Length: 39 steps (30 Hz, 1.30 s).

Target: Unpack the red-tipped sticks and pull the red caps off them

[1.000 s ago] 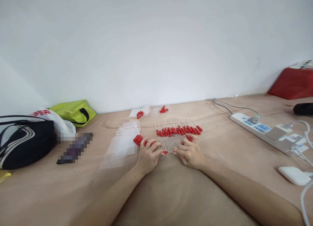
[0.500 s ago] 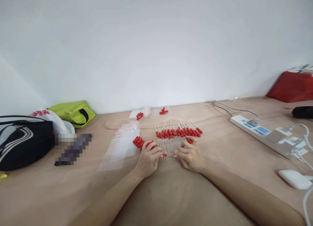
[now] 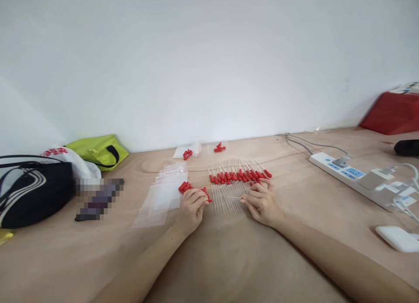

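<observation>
My left hand (image 3: 192, 210) is closed, its fingertips at a small red rubber bulb (image 3: 210, 200) beside a loose pile of red bulbs (image 3: 183, 187). Between the pinched fingers of my right hand (image 3: 263, 203) is a thin clear tube (image 3: 233, 198), pointing left. Beneath it lies a row of similar thin clear tubes (image 3: 218, 201), side by side. Just beyond, several tubes fitted with red bulbs (image 3: 229, 177) lie in a row, bulbs toward me. Some red by the right fingers is partly hidden, so I cannot tell whether it is held.
Clear zip bags (image 3: 152, 207) overlap left of the pile. Two bags with red bulbs (image 3: 187, 154) (image 3: 220, 148) lie near the wall. A power strip (image 3: 340, 171) with cables and a white case (image 3: 397, 239) are on the right; a black bag (image 3: 36, 194) and a green bag (image 3: 98, 152) stand left.
My hands have moved apart. The left went back toward the bulb pile, and the right rose slightly with a tube. The red bulb and tube between them are no longer together there.
</observation>
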### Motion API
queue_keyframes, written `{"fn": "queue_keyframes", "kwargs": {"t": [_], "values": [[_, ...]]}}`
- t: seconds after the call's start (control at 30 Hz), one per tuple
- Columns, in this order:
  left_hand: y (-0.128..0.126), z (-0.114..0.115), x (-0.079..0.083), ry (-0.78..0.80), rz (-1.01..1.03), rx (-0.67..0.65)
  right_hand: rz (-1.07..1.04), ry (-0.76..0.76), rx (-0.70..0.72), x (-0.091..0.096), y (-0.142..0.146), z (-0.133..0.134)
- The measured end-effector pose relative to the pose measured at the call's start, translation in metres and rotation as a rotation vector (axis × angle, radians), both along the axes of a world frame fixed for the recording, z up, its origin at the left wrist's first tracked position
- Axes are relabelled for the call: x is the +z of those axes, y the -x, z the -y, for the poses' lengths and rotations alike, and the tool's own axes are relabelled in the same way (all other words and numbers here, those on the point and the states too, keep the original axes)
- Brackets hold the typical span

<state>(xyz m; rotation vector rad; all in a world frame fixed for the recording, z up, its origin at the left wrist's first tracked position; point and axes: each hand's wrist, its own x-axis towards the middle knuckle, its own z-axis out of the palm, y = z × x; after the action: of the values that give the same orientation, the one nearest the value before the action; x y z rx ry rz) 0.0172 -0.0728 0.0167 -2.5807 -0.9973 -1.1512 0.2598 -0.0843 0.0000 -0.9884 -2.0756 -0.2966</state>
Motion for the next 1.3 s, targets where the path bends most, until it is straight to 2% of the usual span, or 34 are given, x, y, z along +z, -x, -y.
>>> {"fn": "queue_keyframes", "kwargs": {"t": [0.13, 0.23, 0.37, 0.57, 0.73, 0.97, 1.1, 1.3], "values": [[0.002, -0.002, -0.002, 0.025, 0.122, 0.052, -0.063, -0.036, -0.088, -0.002, -0.001, -0.003], [0.007, -0.007, 0.001, 0.028, 0.195, 0.181, -0.085, -0.065, -0.186, -0.004, -0.002, -0.005], [0.021, -0.018, 0.006, 0.084, 0.255, 0.336, -0.014, -0.051, -0.268, -0.005, -0.003, -0.007], [0.042, -0.037, 0.008, 0.237, 0.344, 0.462, 0.064, -0.008, -0.312, -0.007, -0.004, -0.009], [0.052, -0.044, 0.009, 0.372, 0.298, 0.572, 0.095, 0.047, -0.286, -0.006, 0.000, -0.009], [0.053, -0.042, 0.010, 0.411, 0.189, 0.569, 0.145, 0.183, -0.270, 0.001, 0.006, -0.007], [0.053, -0.042, 0.010, 0.432, 0.195, 0.564, 0.159, 0.224, -0.245, 0.004, 0.005, -0.006], [0.059, -0.046, 0.016, 0.275, 0.249, 0.595, 0.122, 0.153, -0.236, 0.001, 0.004, -0.008]]}}
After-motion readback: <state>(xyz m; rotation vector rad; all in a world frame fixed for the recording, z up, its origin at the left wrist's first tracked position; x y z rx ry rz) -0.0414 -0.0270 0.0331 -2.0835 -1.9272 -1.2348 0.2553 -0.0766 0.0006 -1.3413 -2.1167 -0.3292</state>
